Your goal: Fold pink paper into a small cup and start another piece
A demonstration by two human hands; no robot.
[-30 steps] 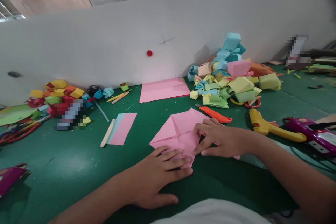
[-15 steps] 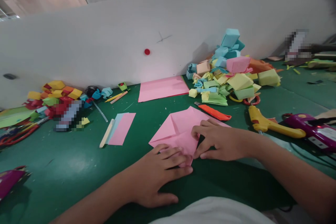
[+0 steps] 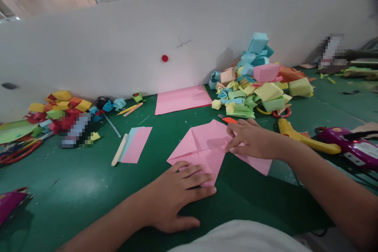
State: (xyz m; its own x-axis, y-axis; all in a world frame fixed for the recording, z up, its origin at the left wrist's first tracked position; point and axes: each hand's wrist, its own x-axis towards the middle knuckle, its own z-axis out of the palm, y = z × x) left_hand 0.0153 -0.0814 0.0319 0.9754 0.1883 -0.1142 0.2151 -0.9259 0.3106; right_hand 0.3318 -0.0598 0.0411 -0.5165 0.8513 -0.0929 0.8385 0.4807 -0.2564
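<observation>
A sheet of folded pink paper (image 3: 208, 136) lies in front of me on the green table, with crease lines across it and a flap reaching out to the right. My left hand (image 3: 178, 199) rests flat on its lower left part, fingers spread and holding nothing. At the right side, my right hand (image 3: 252, 139) has its bent fingertips pinched together on the paper's fold. An orange utility knife (image 3: 229, 120) lies just behind the right hand, which covers most of it.
Pink sheets (image 3: 181, 99) lie by the white partition. Piled paper boxes (image 3: 251, 86) stand back right, near a yellow glue gun (image 3: 307, 138) and a purple device (image 3: 348, 145). Left are paper strips (image 3: 137, 145), a wooden stick (image 3: 119, 150), colored cubes (image 3: 65, 104) and scissors (image 3: 23, 151).
My right hand has moved up and right along the paper's fold, from its lower edge to its right side. The right flap now shows below it. The left hand stays put.
</observation>
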